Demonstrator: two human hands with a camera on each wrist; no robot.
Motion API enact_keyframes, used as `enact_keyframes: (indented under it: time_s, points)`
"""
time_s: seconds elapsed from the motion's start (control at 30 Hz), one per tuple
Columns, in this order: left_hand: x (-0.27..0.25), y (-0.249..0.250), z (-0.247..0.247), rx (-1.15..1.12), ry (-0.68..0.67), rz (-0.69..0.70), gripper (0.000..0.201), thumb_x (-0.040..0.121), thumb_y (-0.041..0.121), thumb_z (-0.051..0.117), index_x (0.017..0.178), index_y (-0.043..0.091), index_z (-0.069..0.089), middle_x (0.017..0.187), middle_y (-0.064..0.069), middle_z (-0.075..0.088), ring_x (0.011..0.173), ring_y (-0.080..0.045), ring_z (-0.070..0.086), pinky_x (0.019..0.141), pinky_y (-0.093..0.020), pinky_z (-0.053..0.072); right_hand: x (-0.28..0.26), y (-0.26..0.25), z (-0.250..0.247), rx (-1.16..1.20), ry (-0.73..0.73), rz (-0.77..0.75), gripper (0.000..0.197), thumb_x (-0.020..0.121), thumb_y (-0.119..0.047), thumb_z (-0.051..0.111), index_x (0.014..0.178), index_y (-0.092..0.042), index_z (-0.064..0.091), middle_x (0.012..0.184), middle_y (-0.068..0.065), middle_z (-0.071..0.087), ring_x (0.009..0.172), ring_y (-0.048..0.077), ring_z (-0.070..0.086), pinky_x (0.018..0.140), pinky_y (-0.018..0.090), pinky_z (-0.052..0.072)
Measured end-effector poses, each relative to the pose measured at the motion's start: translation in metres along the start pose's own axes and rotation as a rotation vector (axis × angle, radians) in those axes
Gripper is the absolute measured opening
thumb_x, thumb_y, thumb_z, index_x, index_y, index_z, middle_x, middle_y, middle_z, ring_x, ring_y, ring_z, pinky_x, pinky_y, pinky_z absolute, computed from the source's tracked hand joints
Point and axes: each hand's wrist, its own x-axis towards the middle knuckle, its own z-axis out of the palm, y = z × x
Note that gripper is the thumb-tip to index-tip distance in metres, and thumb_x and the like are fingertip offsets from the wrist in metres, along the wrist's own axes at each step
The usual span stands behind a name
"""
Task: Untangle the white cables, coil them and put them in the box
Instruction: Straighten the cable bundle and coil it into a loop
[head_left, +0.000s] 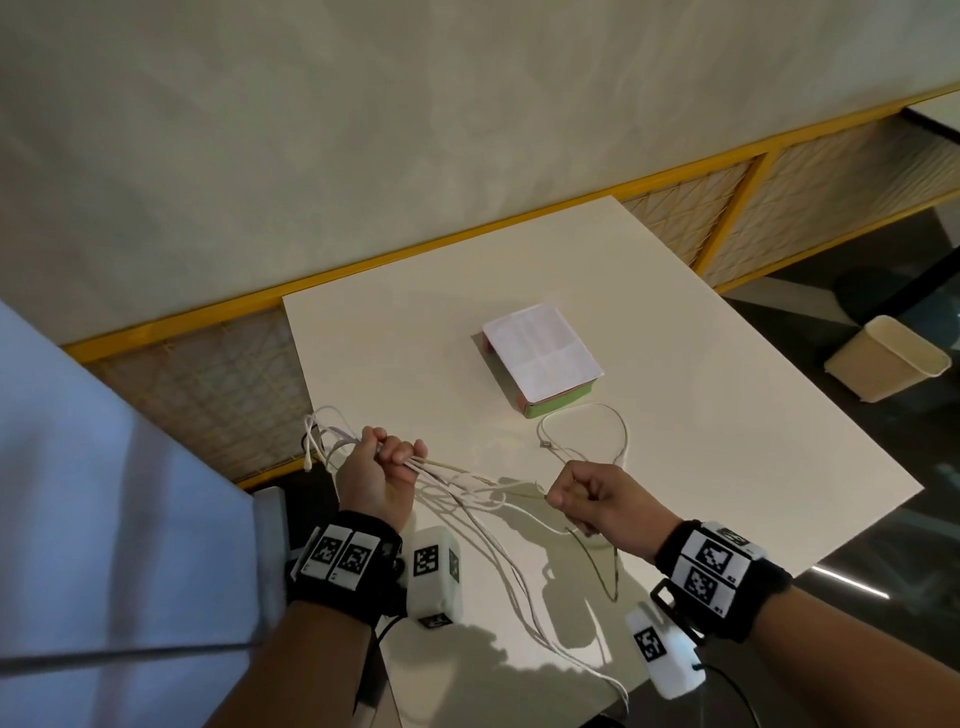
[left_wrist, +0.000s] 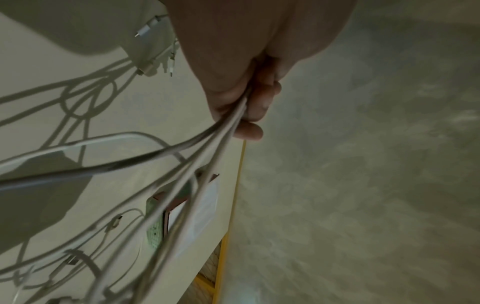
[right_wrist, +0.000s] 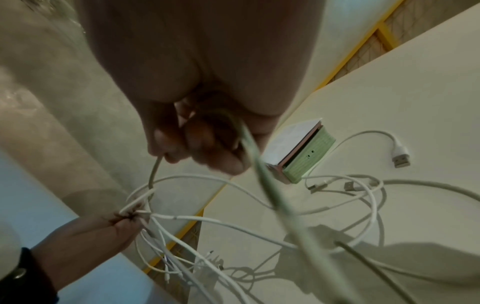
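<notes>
My left hand (head_left: 387, 457) (left_wrist: 244, 102) (right_wrist: 122, 224) grips a bundle of several white cables (head_left: 467, 486) (left_wrist: 182, 164) (right_wrist: 207, 222) above the table's near left corner. Their plug ends (head_left: 311, 447) (left_wrist: 155, 65) hang out behind the fist. My right hand (head_left: 576, 496) (right_wrist: 197, 148) is curled round one cable that runs toward the bundle; a loop of it (head_left: 597, 421) lies on the table. A small box (head_left: 540, 358) (left_wrist: 182, 216) (right_wrist: 301, 152) with a white top and green side sits mid-table, beyond both hands. Loose strands trail toward the near edge.
The white table (head_left: 675, 364) stands against a yellow-framed lattice railing (head_left: 727, 208) and a pale wall. A beige bin (head_left: 883, 358) stands on the dark floor at the right. A USB plug end (right_wrist: 400, 158) lies on the table near the box.
</notes>
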Motion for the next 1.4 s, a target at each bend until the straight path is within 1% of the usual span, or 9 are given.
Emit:
enact_keyframes:
  time_s: [0.2,0.3,0.4,0.6,0.73,0.9,1.17,1.27,1.4]
  points:
    - [0.003,-0.009,0.0,0.05,-0.057,-0.029,0.037,0.105,0.024,0.031,0.07,0.016,0.043,0.043,0.006,0.034,0.034,-0.009,0.036,0.068,-0.034,0.045,0.005,0.011,0.004,-0.238,-0.155,0.06,0.014,0.087,-0.019,0.062,0.076,-0.027,0.066,0.075,-0.011,0.065,0.073,0.007,0.058,0.075,0.024,0.046]
    - [-0.002,-0.013,0.001,0.087,-0.087,-0.049,0.037,0.104,0.023,0.032,0.07,0.015,0.043,0.045,0.006,0.033,0.035,-0.009,0.035,0.068,-0.033,0.046,0.014,0.006,0.013,-0.301,0.007,0.018,0.014,0.091,-0.032,0.057,0.095,-0.021,0.065,0.099,-0.013,0.062,0.093,0.011,0.056,0.08,0.02,0.041]
    - [-0.004,-0.014,0.002,0.076,-0.1,-0.066,0.037,0.104,0.024,0.034,0.069,0.016,0.043,0.045,0.006,0.033,0.035,-0.009,0.036,0.069,-0.033,0.047,0.025,0.0,0.024,-0.395,-0.067,0.007,0.023,0.089,-0.034,0.06,0.11,-0.024,0.06,0.11,-0.014,0.057,0.102,0.01,0.052,0.083,0.019,0.038]
    - [-0.007,-0.016,-0.001,0.058,-0.113,-0.085,0.036,0.103,0.024,0.035,0.069,0.016,0.043,0.045,0.006,0.034,0.036,-0.009,0.037,0.075,-0.035,0.047,0.033,0.001,0.057,-0.491,-0.141,0.027,0.03,0.085,-0.036,0.062,0.064,-0.025,0.043,0.069,-0.002,0.052,0.069,0.017,0.047,0.069,0.032,0.042]
    - [-0.003,-0.013,-0.005,0.051,-0.08,-0.054,0.036,0.104,0.024,0.034,0.069,0.016,0.042,0.045,0.006,0.033,0.036,-0.009,0.037,0.074,-0.035,0.047,0.031,0.0,0.063,-0.52,0.022,-0.088,0.024,0.087,-0.027,0.061,0.07,-0.01,0.063,0.069,0.006,0.064,0.065,0.018,0.054,0.068,0.032,0.045]
    - [0.002,-0.012,-0.012,0.067,-0.043,-0.017,0.037,0.104,0.024,0.032,0.069,0.015,0.042,0.043,0.006,0.034,0.035,-0.009,0.037,0.073,-0.035,0.047,0.025,-0.006,0.059,-0.308,0.225,-0.192,0.013,0.079,-0.02,0.073,0.088,-0.011,0.076,0.085,0.003,0.074,0.069,-0.013,0.057,0.068,0.004,0.04]
    - [0.006,-0.01,-0.014,0.022,-0.028,-0.001,0.038,0.105,0.024,0.029,0.07,0.015,0.04,0.041,0.006,0.035,0.034,-0.009,0.039,0.076,-0.036,0.047,0.023,-0.006,0.054,0.058,0.377,-0.138,0.01,0.079,-0.009,0.072,0.07,-0.014,0.069,0.075,-0.003,0.064,0.073,0.004,0.061,0.069,0.017,0.052]
    - [0.009,-0.01,-0.019,0.015,-0.005,-0.014,0.038,0.105,0.024,0.029,0.07,0.014,0.041,0.041,0.005,0.035,0.034,-0.009,0.039,0.075,-0.037,0.048,0.026,-0.001,0.044,0.534,0.182,0.108,0.022,0.081,-0.004,0.055,0.061,-0.013,0.057,0.068,0.005,0.059,0.075,0.021,0.059,0.08,0.033,0.05]
    - [0.009,-0.017,-0.02,0.017,0.022,-0.044,0.039,0.106,0.025,0.029,0.07,0.014,0.041,0.041,0.005,0.034,0.033,-0.009,0.039,0.073,-0.037,0.048,0.025,-0.005,0.025,1.002,0.126,0.201,0.026,0.069,-0.01,0.053,0.045,-0.013,0.043,0.058,0.007,0.05,0.07,0.024,0.059,0.08,0.034,0.047]
